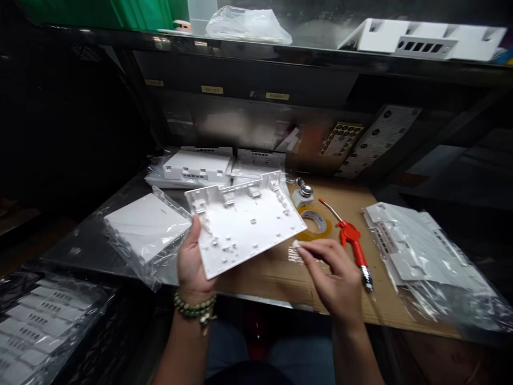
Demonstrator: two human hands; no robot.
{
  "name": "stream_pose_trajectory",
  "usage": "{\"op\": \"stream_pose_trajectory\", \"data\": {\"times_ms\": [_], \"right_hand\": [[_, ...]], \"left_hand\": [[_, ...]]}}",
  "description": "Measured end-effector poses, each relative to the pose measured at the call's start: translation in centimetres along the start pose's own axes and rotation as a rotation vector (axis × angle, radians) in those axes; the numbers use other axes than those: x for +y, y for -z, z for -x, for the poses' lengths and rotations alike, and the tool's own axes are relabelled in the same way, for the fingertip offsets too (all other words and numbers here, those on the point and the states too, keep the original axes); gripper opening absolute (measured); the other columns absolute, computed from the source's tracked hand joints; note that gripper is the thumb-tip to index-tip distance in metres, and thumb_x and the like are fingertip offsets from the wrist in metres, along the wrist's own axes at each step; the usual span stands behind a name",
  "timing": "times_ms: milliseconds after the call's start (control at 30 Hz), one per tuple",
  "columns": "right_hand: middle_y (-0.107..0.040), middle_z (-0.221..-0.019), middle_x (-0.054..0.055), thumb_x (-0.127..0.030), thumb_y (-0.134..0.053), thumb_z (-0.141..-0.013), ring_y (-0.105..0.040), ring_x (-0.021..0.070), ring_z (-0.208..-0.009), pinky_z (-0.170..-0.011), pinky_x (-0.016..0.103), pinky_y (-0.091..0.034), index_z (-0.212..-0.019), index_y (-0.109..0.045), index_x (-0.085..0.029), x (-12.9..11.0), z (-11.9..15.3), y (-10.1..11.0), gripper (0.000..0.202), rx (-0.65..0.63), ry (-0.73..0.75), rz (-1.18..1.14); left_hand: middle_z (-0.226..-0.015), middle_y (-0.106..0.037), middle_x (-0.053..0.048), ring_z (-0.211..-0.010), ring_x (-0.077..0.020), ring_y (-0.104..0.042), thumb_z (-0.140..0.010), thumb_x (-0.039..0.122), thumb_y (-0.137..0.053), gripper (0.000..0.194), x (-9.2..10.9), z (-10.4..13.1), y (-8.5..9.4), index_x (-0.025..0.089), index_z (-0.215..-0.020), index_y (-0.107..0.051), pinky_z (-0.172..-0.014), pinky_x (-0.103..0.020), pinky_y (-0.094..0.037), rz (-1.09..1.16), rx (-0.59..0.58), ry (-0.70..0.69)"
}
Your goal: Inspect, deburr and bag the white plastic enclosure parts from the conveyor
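My left hand [195, 263] grips a white plastic housing cover [244, 227] by its left edge, thumb on top. The cover is tilted, its inner side with small posts and clips facing me. Close to its right corner, my right hand [334, 272] pinches a small white piece [296, 244] between thumb and fingertips; its exact kind is too small to make out. Just beyond that hand lie a roll of clear yellowish tape [325, 229] and a red air blow gun [349, 235]. A small bottle with a metal top [303, 195] stands behind the tape.
Bagged white housings lie at the left [146, 224], the back [198, 166] and the right [428, 246] of the cardboard-covered bench [264, 278]. A crate of wrapped white parts [38, 315] stands lower left. Overhead runs a shelf [312, 52] bearing another housing [433, 40] and a plastic bag [248, 25].
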State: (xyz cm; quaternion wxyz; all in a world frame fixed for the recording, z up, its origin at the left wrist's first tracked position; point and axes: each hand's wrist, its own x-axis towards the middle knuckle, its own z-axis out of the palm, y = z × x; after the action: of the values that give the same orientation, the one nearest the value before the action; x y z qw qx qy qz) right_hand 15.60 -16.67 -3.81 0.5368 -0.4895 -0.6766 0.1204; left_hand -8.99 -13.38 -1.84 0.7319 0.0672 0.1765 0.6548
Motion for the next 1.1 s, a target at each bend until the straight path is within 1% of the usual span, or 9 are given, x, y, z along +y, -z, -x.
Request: {"op": "stream_pose_trajectory", "data": {"times_ms": [100, 167, 267, 400, 500, 600, 800, 967, 1100], "right_hand": [[-0.071, -0.106, 0.005, -0.019, -0.074, -0.095, -0.07, 0.0163, -0.095, -0.083, 0.028, -0.06, -0.114, -0.078, -0.024, 2.2, 0.2, 2.4, 0.021, 0.162, -0.113, 0.059], [-0.071, -0.11, 0.005, -0.019, -0.073, -0.095, -0.07, 0.017, -0.099, -0.085, 0.029, -0.061, -0.118, -0.077, -0.025, 2.4, 0.6, 2.9, 0.024, 0.181, -0.13, 0.044], [-0.07, -0.107, 0.005, -0.014, -0.072, -0.095, -0.07, 0.017, -0.099, -0.087, 0.031, -0.06, -0.114, -0.078, -0.024, 1.5, 0.7, 2.3, 0.023, 0.161, -0.041, 0.018], [-0.069, -0.1, 0.005, -0.008, -0.071, -0.094, -0.069, 0.0148, -0.095, -0.088, 0.028, -0.058, -0.109, -0.078, -0.021, 0.6, 0.4, 1.4, 0.021, 0.118, 0.062, 0.081], [-0.069, -0.1, 0.005, -0.006, -0.071, -0.094, -0.069, 0.0145, -0.094, -0.088, 0.027, -0.057, -0.11, -0.077, -0.02, 0.7, 0.4, 1.3, 0.022, 0.095, 0.092, 0.099], [-0.069, -0.101, 0.005, -0.005, -0.071, -0.093, -0.069, 0.0145, -0.094, -0.088, 0.027, -0.057, -0.11, -0.077, -0.02, 0.7, 0.6, 1.3, 0.023, 0.083, 0.117, 0.103], [-0.071, -0.102, 0.005, -0.007, -0.071, -0.093, -0.07, 0.0158, -0.094, -0.088, 0.029, -0.058, -0.111, -0.077, -0.022, 1.9, 0.6, 1.8, 0.024, 0.071, 0.149, 0.13], [-0.07, -0.1, 0.004, -0.013, -0.073, -0.094, -0.068, 0.017, -0.092, -0.08, 0.031, -0.057, -0.106, -0.08, -0.025, 3.2, -1.4, 3.3, 0.018, 0.224, 0.032, 0.156], [-0.069, -0.1, 0.003, -0.013, -0.073, -0.094, -0.066, 0.0162, -0.091, -0.077, 0.031, -0.057, -0.106, -0.08, -0.025, 1.1, -4.2, 3.1, 0.019, 0.328, 0.043, 0.042]], "left_hand": [[-0.151, -0.059, -0.012, -0.15, -0.0342, -0.039, -0.108, 0.05, -0.038, 0.066, 1.2, 0.4, 1.9, 0.022, -0.166, -0.024, -0.126, -0.06, -0.023, 0.051, -0.089, 0.018], [-0.149, -0.061, -0.003, -0.152, -0.0304, -0.034, -0.108, 0.046, -0.043, 0.062, 1.5, 0.8, 2.7, 0.03, -0.165, -0.025, -0.127, -0.058, -0.017, 0.098, -0.155, -0.002], [-0.147, -0.062, 0.003, -0.153, -0.0271, -0.029, -0.109, 0.044, -0.044, 0.058, 1.7, 1.2, 3.7, 0.037, -0.164, -0.025, -0.128, -0.057, -0.013, 0.15, -0.213, -0.018], [-0.142, -0.066, 0.0, -0.154, -0.029, -0.025, -0.107, 0.051, -0.045, 0.064, 2.2, 1.2, 4.3, 0.034, -0.165, -0.024, -0.128, -0.06, -0.012, 0.126, -0.207, 0.115], [-0.148, -0.062, -0.001, -0.156, -0.0305, -0.02, -0.107, 0.052, -0.044, 0.057, 2.0, 1.2, 4.2, 0.032, -0.16, -0.039, -0.127, -0.061, -0.01, 0.104, -0.218, 0.132], [-0.153, -0.057, -0.002, -0.157, -0.0306, -0.015, -0.109, 0.051, -0.036, 0.051, 1.4, 1.2, 4.2, 0.028, -0.152, -0.052, -0.127, -0.06, -0.008, 0.1, -0.317, 0.111], [-0.156, -0.053, -0.01, -0.157, -0.0299, -0.012, -0.109, 0.058, -0.012, 0.072, 1.6, 0.7, 5.2, 0.015, -0.155, -0.048, -0.127, -0.057, -0.004, 0.088, -0.539, 0.157], [-0.164, -0.043, -0.007, -0.158, -0.0291, -0.015, -0.106, 0.061, -0.007, 0.074, 1.8, 0.8, 5.2, 0.025, -0.158, -0.045, -0.128, -0.054, 0.0, 0.112, -0.564, 0.204], [-0.165, -0.042, -0.008, -0.158, -0.0293, -0.02, -0.105, 0.059, 0.0, 0.078, 1.0, 1.4, 5.2, 0.025, -0.159, -0.044, -0.13, -0.052, -0.006, 0.125, -0.634, 0.228]]}}
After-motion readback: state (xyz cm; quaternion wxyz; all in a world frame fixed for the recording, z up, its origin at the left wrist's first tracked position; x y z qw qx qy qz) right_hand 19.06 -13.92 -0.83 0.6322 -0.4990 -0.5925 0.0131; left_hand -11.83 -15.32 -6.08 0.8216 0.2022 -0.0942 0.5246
